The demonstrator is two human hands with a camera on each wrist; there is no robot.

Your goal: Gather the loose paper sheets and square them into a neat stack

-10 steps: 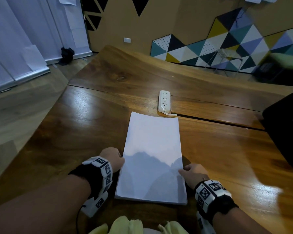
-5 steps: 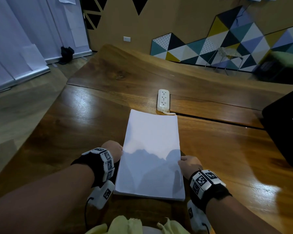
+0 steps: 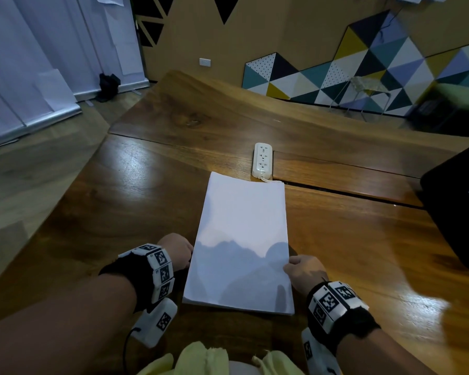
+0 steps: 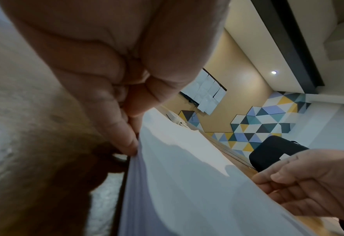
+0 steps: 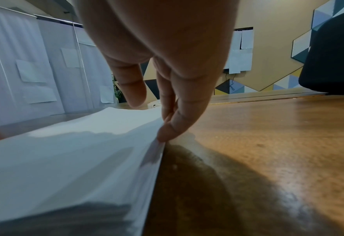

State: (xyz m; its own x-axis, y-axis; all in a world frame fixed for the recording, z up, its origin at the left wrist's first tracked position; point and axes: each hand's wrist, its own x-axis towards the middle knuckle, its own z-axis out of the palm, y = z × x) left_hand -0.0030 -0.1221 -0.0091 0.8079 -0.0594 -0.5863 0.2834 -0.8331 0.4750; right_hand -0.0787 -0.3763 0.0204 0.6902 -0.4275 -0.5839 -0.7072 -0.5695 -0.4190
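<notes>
A squared stack of white paper sheets [image 3: 241, 239] lies lengthwise on the wooden table [image 3: 114, 212], in front of me. My left hand [image 3: 178, 250] is at the stack's left long edge. In the left wrist view its fingertips [image 4: 131, 147] press against that edge of the paper stack [image 4: 187, 183]. My right hand [image 3: 303, 272] is at the right long edge. The right wrist view shows a fingertip [image 5: 165, 134] touching the side of the paper stack [image 5: 66, 151], with the thumb [image 5: 134, 94] held just above the top sheet. Neither hand grips the paper.
A white power strip [image 3: 262, 159] lies just beyond the stack's far end, beside a slot in the table. A black case [image 3: 458, 207] sits at the right edge. Yellow cloth [image 3: 206, 358] shows at the near edge. The floor drops off to the left.
Almost nothing: both hands stay against the stack's long sides, shifting only slightly. The stack keeps its place.
</notes>
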